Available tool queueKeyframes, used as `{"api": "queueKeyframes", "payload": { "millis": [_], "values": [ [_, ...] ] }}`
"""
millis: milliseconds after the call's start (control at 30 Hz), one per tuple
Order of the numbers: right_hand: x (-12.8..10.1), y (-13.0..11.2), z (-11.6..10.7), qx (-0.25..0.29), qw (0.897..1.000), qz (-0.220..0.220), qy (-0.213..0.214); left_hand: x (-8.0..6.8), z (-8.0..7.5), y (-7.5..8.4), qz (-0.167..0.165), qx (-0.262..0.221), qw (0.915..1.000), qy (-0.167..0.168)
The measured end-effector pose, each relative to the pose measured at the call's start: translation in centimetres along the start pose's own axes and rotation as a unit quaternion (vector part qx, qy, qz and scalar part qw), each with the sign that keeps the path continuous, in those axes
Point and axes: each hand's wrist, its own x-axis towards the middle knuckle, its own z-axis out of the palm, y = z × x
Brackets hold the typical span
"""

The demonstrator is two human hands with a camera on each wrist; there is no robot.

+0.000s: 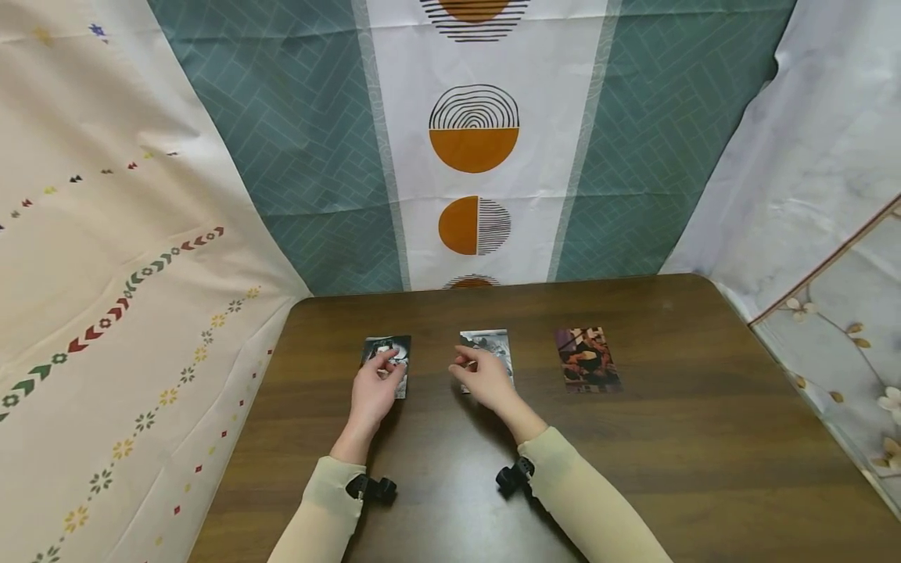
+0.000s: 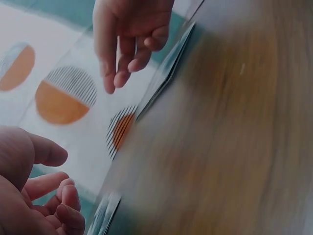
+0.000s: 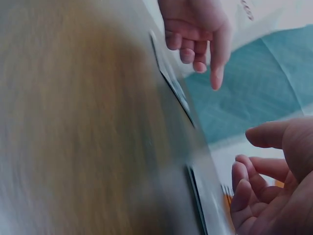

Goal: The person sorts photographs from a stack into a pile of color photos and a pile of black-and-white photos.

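Observation:
Three picture cards lie in a row on the dark wooden table (image 1: 633,469): a black-and-white left card (image 1: 394,346), a grey middle card (image 1: 493,342) and a reddish right card (image 1: 587,360). My left hand (image 1: 390,367) hovers over the left card with loosely curled fingers and holds nothing. My right hand (image 1: 468,363) hangs the same way over the middle card. In the left wrist view the left hand (image 2: 54,196) is empty beside the left card's edge (image 2: 105,215). In the right wrist view the right hand (image 3: 259,181) is empty near the middle card's edge (image 3: 195,196).
Patterned cloths hang round the table: teal and white with orange circles (image 1: 475,148) at the back, cream (image 1: 105,274) on the left, pale floral (image 1: 831,336) on the right. Bare wood stretches along the table's front and right side.

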Motion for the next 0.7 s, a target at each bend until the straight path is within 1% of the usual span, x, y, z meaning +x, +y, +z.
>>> {"api": "queueKeyframes", "payload": {
  "millis": [200,333,400,467,533,700],
  "values": [
    [-0.4,1.3,-3.0,-0.004,0.999,0.030,0.037,-0.2,3.3,1.5,0.024,-0.005,0.9991,-0.035],
    [-0.6,2.3,-4.6,-0.014,0.998,0.043,0.043,-0.2,5.0,2.3,0.030,-0.008,0.9980,-0.055],
    [-0.8,2.8,-5.3,-0.014,0.997,0.053,0.044,-0.2,5.8,2.6,0.028,-0.008,0.9973,-0.067],
    [-1.0,3.3,-5.9,-0.011,0.997,0.061,0.048,-0.2,6.6,2.8,0.030,-0.004,0.9968,-0.073],
    [-1.3,3.7,-6.4,-0.007,0.996,0.069,0.053,-0.2,7.3,2.9,0.025,-0.002,0.9966,-0.078],
    [-1.7,4.5,-7.2,-0.016,0.995,0.082,0.052,-0.2,8.4,3.2,0.012,0.007,0.9964,-0.084]
  ]
}}
